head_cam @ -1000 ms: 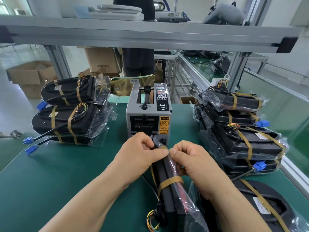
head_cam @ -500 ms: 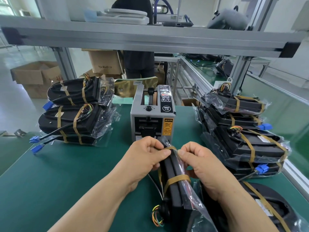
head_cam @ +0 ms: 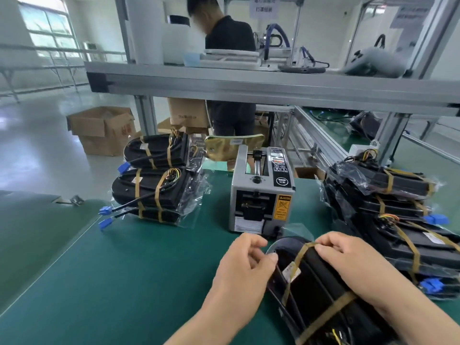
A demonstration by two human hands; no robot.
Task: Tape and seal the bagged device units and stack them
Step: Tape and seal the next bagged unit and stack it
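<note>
A black device unit (head_cam: 316,292) in a clear bag lies tilted on the green mat (head_cam: 139,270) in front of me, with brown tape strips (head_cam: 298,257) across it. My right hand (head_cam: 353,265) curls over its upper right edge, fingertips on the top of the tape strip. My left hand (head_cam: 245,267) has curled fingers against the unit's left edge and the bag's rim. A stack of taped units (head_cam: 154,185) stands at the left. A taller stack of taped units (head_cam: 390,212) stands at the right.
A grey tape dispenser (head_cam: 261,195) stands just behind the unit, no tape showing at its mouth. An aluminium shelf rail (head_cam: 249,85) crosses overhead. A person in black (head_cam: 229,38) stands behind the bench. Cardboard boxes (head_cam: 104,128) sit on the floor at the left.
The unit has turned from standing on edge to showing its broad face. My hands, which pinched together at its top, have moved apart to its two sides. The view has lifted.
</note>
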